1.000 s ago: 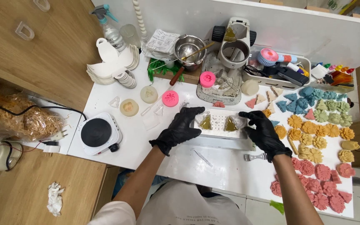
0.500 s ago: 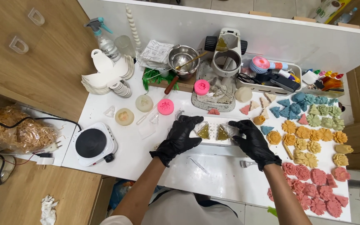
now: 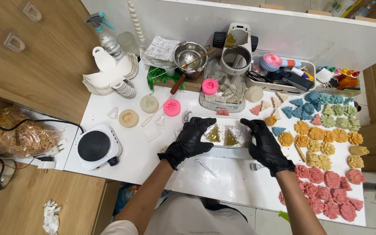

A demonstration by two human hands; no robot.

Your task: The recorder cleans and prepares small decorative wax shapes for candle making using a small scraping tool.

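Note:
Both my hands wear black gloves and grip a white rectangular mould tray (image 3: 233,150) on the white table. My left hand (image 3: 189,140) clasps its left end, my right hand (image 3: 264,146) its right end. In the tray sit two olive-green triangular pieces (image 3: 223,136), side by side between my hands.
Rows of blue, green, yellow and pink flower-shaped cast pieces (image 3: 323,148) cover the table's right side. A small white hot plate (image 3: 96,147) stands at the left. Behind are pink round moulds (image 3: 172,107), a steel pot with a spoon (image 3: 189,55), a white machine (image 3: 233,56) and a spray bottle (image 3: 105,37).
The view shifted slightly. My hands stay on the ends of the tray with the two green triangles, and the tray has hardly moved.

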